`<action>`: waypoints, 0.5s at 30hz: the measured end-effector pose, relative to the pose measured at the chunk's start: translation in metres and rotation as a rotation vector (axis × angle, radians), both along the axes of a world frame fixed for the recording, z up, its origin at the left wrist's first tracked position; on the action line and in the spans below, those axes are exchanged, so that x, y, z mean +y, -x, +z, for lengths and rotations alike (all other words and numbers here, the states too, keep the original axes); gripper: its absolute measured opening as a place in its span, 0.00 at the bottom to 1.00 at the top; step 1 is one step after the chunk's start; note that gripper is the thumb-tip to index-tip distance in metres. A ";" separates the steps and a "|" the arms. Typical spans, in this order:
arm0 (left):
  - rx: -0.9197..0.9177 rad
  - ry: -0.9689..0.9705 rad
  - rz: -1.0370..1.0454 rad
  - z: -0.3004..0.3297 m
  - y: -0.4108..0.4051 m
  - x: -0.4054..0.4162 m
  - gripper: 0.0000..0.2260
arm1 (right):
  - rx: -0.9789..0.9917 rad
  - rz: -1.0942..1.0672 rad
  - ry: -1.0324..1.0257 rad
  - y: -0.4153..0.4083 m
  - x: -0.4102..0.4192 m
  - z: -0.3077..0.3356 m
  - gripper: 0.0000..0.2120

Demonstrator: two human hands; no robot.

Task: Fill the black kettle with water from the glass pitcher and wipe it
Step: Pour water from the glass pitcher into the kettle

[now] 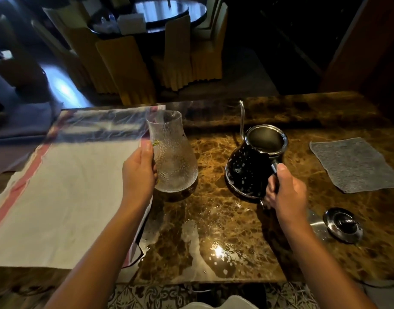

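The textured glass pitcher (172, 156) stands upright on the brown marble counter (214, 230), left of centre. My left hand (139, 169) grips its left side, thumb up near the neck. The black speckled kettle (250, 166) sits to the right with its top uncovered and its thin gooseneck spout (242, 118) pointing away. My right hand (285, 188) holds the kettle's black handle at its near right side. The kettle's lid (343, 225) lies on the counter at the right. A grey wiping cloth (356, 163) is spread flat at the far right.
A large white cloth with a red stripe (64, 197) covers the counter's left part, with clear plastic film (100, 126) over its far end. Water sheen and droplets show on the marble near the front edge. Covered chairs (129, 68) and a round table stand beyond the counter.
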State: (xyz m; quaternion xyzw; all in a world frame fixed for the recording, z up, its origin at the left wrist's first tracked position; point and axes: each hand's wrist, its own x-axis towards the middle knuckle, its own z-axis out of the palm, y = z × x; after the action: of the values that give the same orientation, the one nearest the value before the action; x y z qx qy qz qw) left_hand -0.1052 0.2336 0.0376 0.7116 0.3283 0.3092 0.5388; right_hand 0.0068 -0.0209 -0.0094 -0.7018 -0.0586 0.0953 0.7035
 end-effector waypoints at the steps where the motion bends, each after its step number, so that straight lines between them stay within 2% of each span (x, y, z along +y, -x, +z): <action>1: 0.005 -0.004 0.008 -0.001 0.001 -0.001 0.22 | -0.003 -0.002 0.005 0.000 0.000 0.000 0.26; 15: 0.059 -0.064 0.016 -0.034 0.010 -0.009 0.24 | -0.005 -0.005 0.034 0.001 0.000 0.002 0.26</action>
State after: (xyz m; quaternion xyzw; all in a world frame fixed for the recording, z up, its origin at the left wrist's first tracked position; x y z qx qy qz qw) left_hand -0.1152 0.2248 0.0034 0.7346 0.3393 0.3028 0.5035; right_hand 0.0053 -0.0209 -0.0069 -0.7142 -0.0568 0.0926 0.6914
